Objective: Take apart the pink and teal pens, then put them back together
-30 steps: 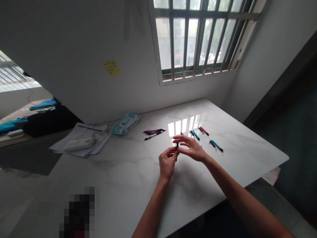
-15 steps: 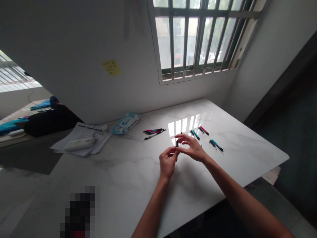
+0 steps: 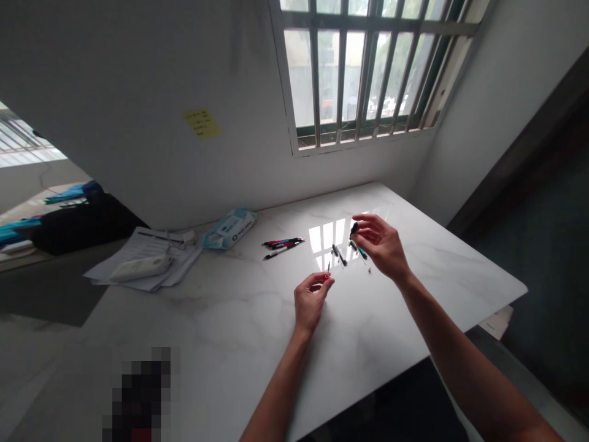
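Note:
My left hand (image 3: 309, 304) pinches a red pen barrel (image 3: 327, 276) above the table, with a thin refill standing up out of its top. Up and to the right, my right hand (image 3: 381, 247) grips a short black pen part (image 3: 354, 228) between thumb and fingers, apart from the red barrel. Beneath and beside the right hand lie dismantled pens: a black barrel (image 3: 342, 255) with its parts and a teal barrel (image 3: 361, 252), partly covered by the fingers. A tiny pen tip (image 3: 369, 271) rests on the tabletop below that hand.
A bunch of several pens (image 3: 281, 247) lies left of the parts on the white marbled table (image 3: 221, 344). Farther left are a blue wipes packet (image 3: 229, 229) and papers (image 3: 159, 283) under a white device (image 3: 140, 267). A barred window (image 3: 354, 92) is behind.
My hands have come apart. The right moved up and right with the black pen part, baring the refill in the red barrel in my left hand. The right hand now covers some loose parts.

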`<state>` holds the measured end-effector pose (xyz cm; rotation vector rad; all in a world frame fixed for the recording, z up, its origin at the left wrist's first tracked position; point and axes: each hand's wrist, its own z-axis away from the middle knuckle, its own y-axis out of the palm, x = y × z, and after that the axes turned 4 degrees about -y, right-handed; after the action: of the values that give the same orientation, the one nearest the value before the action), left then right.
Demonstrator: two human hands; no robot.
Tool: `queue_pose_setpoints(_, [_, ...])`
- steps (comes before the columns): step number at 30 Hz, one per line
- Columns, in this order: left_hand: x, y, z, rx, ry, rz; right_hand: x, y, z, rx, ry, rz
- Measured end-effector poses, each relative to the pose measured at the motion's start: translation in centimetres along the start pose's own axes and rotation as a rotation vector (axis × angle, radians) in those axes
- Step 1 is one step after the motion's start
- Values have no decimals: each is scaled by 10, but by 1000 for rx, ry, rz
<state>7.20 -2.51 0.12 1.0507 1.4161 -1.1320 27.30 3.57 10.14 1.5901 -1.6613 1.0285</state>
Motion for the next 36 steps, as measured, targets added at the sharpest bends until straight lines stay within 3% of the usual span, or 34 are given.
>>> queue_pose_setpoints(4, [-4,-1,1,2,0,3,-33,-37,28,-12,120,486])
queue_pose_setpoints(7, [-7,1,2,20,-10,7,-64,-51,52,96,237,741])
queue_pose_setpoints(11, [-7,4,5,48,-14,-1,-89,-51,66,178,331,810])
queue_pose_setpoints(17, [-3,4,4,66,-17,-29,-102,-43,68,219,361,840])
queue_pose_setpoints(21, [-3,4,3,69,-19,-22,-101,-45,71,202,349,804])
queue_pose_setpoints(24, [-4,5,3,79,-24,-9,-86,-40,68,128,262,727])
queue_pose_setpoints(27, [-5,6,4,85,-25,9,-62,-22,67,116,176,509])
queue_pose_setpoints(31, [-6,6,5,112,-1,33,-36,14,70,232,165,177])
queue_pose_setpoints(36, [-7,6,7,138,52,-31,-33,36,71,153,197,25])
